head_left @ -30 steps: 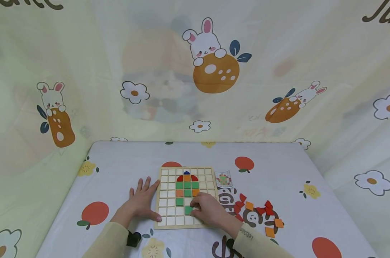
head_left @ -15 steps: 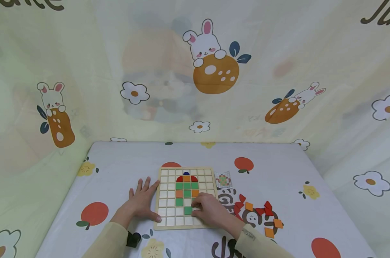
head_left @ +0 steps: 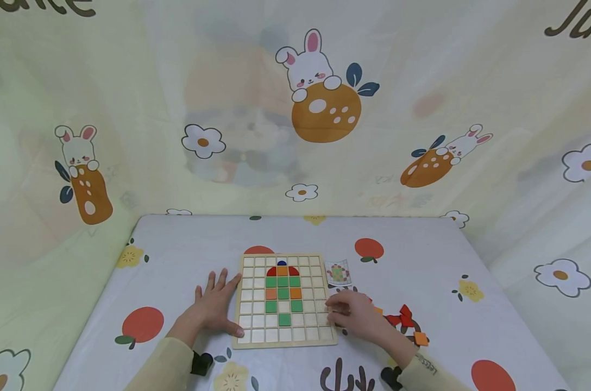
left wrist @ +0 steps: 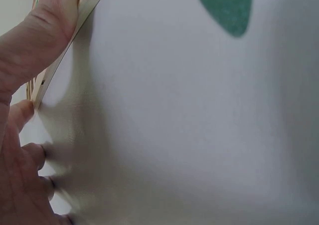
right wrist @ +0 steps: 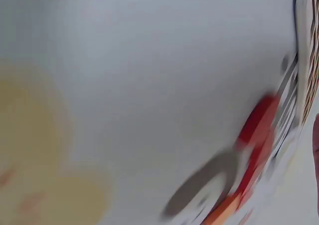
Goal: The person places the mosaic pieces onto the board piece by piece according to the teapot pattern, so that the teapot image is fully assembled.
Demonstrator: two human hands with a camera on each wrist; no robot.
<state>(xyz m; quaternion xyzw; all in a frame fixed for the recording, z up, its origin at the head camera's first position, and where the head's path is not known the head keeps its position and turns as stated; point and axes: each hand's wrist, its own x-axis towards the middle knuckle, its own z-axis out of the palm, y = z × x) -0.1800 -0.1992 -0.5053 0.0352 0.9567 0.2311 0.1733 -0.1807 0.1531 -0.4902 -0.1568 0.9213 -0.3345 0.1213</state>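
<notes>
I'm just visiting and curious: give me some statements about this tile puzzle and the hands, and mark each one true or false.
1. The left hand touches the left side of the wooden grid board. True.
2. The blue piece sits at the bottom of the tile pattern. False: it sits at the top.
3. Loose red pieces and orange squares lie to the right of the board. True.
4. The picture card lies left of the board. False: it lies beside the board's right edge.
5. The right hand is touching the blue piece. False: it is by the board's right edge.
</notes>
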